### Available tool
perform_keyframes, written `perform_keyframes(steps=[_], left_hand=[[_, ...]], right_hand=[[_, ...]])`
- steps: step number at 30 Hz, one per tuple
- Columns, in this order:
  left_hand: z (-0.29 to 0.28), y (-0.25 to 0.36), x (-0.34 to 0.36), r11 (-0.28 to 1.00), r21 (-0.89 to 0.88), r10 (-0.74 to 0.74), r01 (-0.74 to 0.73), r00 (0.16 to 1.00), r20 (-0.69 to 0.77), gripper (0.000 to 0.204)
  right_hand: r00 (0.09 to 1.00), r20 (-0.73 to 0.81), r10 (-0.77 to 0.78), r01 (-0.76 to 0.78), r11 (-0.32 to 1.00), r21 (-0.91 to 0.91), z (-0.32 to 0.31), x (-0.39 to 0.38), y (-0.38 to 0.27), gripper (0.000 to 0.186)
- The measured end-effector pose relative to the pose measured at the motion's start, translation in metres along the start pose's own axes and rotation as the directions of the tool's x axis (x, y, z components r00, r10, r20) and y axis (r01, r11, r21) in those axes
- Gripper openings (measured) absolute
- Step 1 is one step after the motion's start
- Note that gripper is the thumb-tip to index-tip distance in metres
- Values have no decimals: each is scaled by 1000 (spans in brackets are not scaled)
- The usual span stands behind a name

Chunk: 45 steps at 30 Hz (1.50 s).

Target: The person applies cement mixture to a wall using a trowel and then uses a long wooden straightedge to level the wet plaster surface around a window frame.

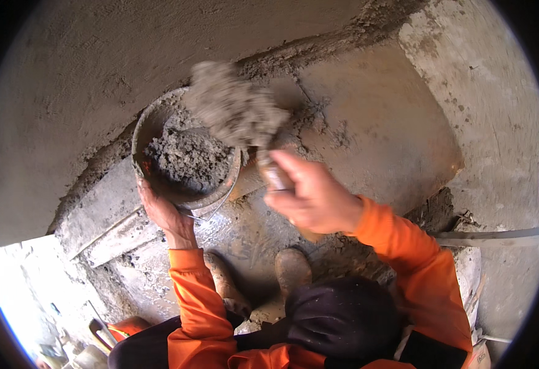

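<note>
A round bucket [154, 118] with a thin wire handle stands tilted near the wall, part-filled with wet grey mortar [189, 157]. My left hand [167, 212] grips its near left side, the fingers partly hidden behind the rim. A trowel [273, 173] is in my right hand [313, 192], fingers wrapped round its handle. Its blade is covered by a heap of mortar [235, 109], blurred by motion, which hangs over the far right part of the bucket.
Beyond the bucket rises a grey plastered wall [122, 55]; another rough wall [484, 111] stands at right. A mortar-smeared board [374, 117] lies between them. My boots [293, 270] stand close below the bucket. An orange object [128, 327] is at the lower left.
</note>
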<state>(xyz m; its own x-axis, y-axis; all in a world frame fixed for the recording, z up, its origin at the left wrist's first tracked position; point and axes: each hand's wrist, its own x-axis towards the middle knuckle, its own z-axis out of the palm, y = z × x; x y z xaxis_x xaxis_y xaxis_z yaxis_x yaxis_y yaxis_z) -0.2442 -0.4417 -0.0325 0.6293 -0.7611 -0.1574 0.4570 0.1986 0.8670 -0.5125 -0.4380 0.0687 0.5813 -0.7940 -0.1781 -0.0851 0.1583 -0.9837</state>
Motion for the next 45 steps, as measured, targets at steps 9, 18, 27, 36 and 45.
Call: perform_keyframes(steps=[9,18,27,36,45], left_hand=[[-5,1,-2,995,-10,-94,94,995,13,38],[-3,8,-3,995,71,-78,72,993,84,43],[-15,-1,2,992,34,-126,122,971,203,41],[-19,0,5,992,55,-118,112,985,127,42],[-4,-4,-1,994,58,-101,95,986,129,41]], right_hand=[[918,-107,381,-231,735,637,-30,-5,96,32],[879,-281,386,107,414,904,-42,-7,147,28],[859,196,473,-423,439,793,-49,-43,146,31],[884,-69,463,-295,666,685,-97,-98,118,29],[825,-497,269,-561,289,-776,-212,-34,87,27]])
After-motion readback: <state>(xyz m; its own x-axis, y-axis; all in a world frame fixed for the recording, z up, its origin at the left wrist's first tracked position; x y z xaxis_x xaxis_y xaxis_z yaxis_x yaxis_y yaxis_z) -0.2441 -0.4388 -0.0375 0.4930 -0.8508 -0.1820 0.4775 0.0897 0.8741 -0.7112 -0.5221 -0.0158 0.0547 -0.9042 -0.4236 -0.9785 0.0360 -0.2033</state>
